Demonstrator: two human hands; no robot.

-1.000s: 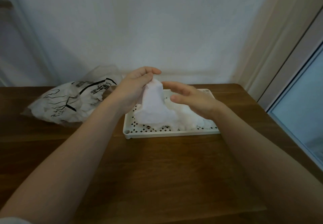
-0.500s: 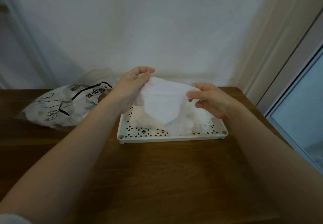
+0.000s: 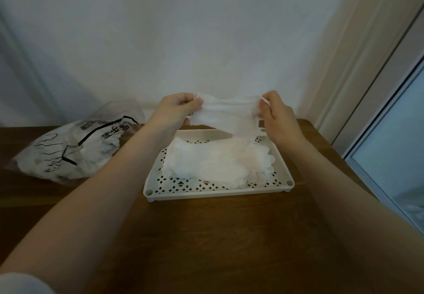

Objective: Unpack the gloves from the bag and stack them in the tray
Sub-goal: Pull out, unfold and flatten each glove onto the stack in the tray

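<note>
Since a moment ago we have pulled the glove point(image 3: 229, 115) taut above the tray point(image 3: 218, 192), left hand point(image 3: 177, 110) and right hand point(image 3: 278, 115) apart, each pinching an end; bag point(image 3: 73, 146) at frame left.

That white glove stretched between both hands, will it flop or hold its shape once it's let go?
Probably floppy: the glove sags in the middle between the left hand and right hand. Likely light, since fingertip pinches hold it up. It should settle limp on the rumpled pile.
</note>
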